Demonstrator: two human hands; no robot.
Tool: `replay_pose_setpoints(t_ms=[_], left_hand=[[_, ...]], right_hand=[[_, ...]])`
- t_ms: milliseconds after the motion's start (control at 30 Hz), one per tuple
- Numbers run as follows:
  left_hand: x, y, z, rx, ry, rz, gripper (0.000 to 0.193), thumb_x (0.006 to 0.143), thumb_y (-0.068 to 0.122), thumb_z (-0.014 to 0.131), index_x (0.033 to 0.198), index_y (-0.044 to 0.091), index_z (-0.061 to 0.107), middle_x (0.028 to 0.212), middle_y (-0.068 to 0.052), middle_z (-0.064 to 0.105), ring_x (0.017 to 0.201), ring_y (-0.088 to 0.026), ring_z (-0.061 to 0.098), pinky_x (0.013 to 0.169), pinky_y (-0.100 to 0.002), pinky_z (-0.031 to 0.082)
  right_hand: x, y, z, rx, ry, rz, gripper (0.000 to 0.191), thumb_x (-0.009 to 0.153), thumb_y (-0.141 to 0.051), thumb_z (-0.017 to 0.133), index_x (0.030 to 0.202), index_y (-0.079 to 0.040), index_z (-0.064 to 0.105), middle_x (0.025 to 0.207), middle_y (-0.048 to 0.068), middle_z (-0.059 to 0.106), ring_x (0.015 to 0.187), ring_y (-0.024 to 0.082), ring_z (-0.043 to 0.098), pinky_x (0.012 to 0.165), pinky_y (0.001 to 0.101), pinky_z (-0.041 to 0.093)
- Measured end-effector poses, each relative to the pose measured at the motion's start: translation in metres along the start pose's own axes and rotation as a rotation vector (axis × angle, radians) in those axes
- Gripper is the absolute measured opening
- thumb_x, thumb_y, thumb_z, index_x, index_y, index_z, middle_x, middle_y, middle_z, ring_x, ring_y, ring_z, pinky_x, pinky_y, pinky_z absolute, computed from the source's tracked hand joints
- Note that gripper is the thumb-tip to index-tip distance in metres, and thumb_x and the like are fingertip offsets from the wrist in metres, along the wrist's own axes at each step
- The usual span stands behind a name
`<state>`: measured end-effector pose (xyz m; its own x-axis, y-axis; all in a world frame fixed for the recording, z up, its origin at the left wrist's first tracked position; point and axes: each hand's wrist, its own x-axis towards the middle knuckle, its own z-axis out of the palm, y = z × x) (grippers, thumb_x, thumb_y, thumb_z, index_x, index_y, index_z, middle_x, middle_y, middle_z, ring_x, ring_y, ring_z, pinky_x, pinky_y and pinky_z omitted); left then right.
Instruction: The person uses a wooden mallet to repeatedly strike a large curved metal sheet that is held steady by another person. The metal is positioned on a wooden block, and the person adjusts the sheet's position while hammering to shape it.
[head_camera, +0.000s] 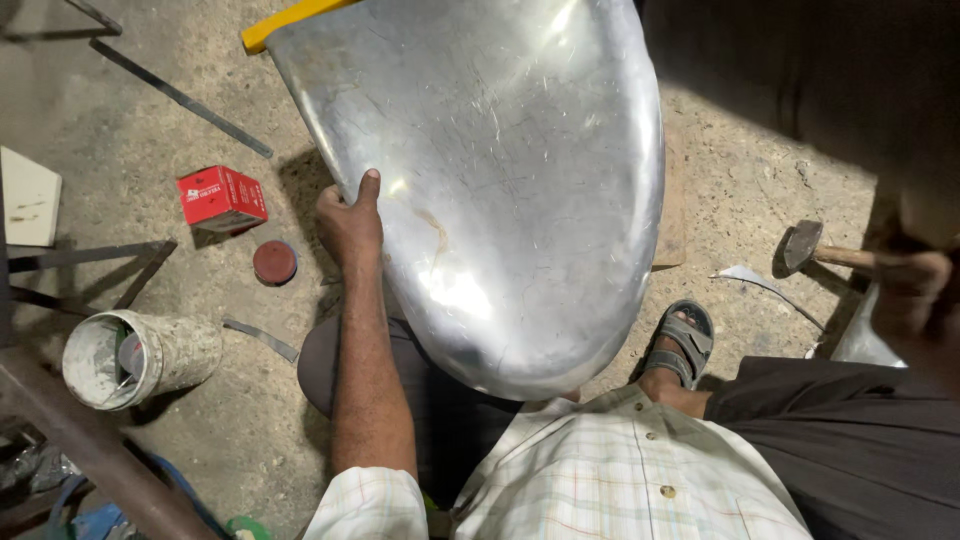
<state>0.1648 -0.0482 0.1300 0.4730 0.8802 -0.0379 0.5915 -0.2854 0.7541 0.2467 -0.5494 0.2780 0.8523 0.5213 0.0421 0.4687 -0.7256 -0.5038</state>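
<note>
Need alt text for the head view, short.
Seen from above, a seated person's left hand grips the edge of a large curved, shiny metal sheet, while the right hand holds a hammer. A red box and white bucket sit on the concrete floor.

The left hand (349, 222) is gripping the curved metal sheet's (500, 180) edge while the right hand (915, 290) is holding a hammer (803, 245).

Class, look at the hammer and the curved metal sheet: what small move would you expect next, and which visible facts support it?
Probably a short swing bringing the hammer down onto the metal sheet. The right hand holds it raised off to the side, clear of the sheet, while the left hand grips the sheet's edge, steadying it over the lap. Where the blow should land cannot be told.
</note>
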Motion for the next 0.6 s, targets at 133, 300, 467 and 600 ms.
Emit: replay_pose_setpoints(t_ms=[133, 300, 467, 600], left_hand=[[0.001, 0.003, -0.001, 0.051, -0.004, 0.037, 0.051, 0.087, 0.045, 0.081, 0.098, -0.003, 0.068, 0.090, -0.020, 0.073, 0.080, -0.033, 0.072, 0.072, -0.048, 0.053], [-0.005, 0.009, -0.010, 0.028, -0.017, 0.104, 0.050, 0.084, 0.042, 0.083, 0.099, -0.004, 0.070, 0.094, -0.020, 0.074, 0.084, -0.033, 0.072, 0.076, -0.046, 0.055], [-0.009, 0.008, -0.016, 0.062, -0.025, 0.067, 0.054, 0.085, 0.046, 0.082, 0.104, -0.004, 0.071, 0.099, -0.021, 0.075, 0.088, -0.034, 0.073, 0.081, -0.047, 0.055], [-0.008, 0.001, -0.015, 0.158, -0.019, -0.002, 0.070, 0.082, 0.054, 0.082, 0.115, -0.006, 0.066, 0.102, -0.023, 0.072, 0.091, -0.037, 0.071, 0.078, -0.049, 0.054]], right_hand=[[0.022, -0.005, 0.013, -0.366, -0.292, 0.044, 0.031, 0.112, -0.041, 0.043, 0.113, -0.013, 0.057, 0.060, -0.003, 0.056, 0.043, 0.010, 0.052, 0.040, 0.0244, 0.049], [0.018, 0.008, 0.005, -0.139, -0.136, 0.190, 0.030, 0.108, -0.032, 0.044, 0.109, -0.008, 0.063, 0.060, 0.004, 0.056, 0.042, 0.015, 0.054, 0.038, 0.0314, 0.046], [0.003, 0.018, 0.018, -0.176, -0.119, -0.007, 0.036, 0.109, -0.036, 0.049, 0.113, -0.001, 0.057, 0.062, 0.003, 0.055, 0.046, 0.013, 0.055, 0.041, 0.0293, 0.045], [0.017, 0.010, 0.021, -0.760, -0.332, 0.078, 0.033, 0.110, -0.039, 0.044, 0.110, -0.011, 0.061, 0.059, 0.001, 0.059, 0.042, 0.012, 0.057, 0.036, 0.0258, 0.047]])
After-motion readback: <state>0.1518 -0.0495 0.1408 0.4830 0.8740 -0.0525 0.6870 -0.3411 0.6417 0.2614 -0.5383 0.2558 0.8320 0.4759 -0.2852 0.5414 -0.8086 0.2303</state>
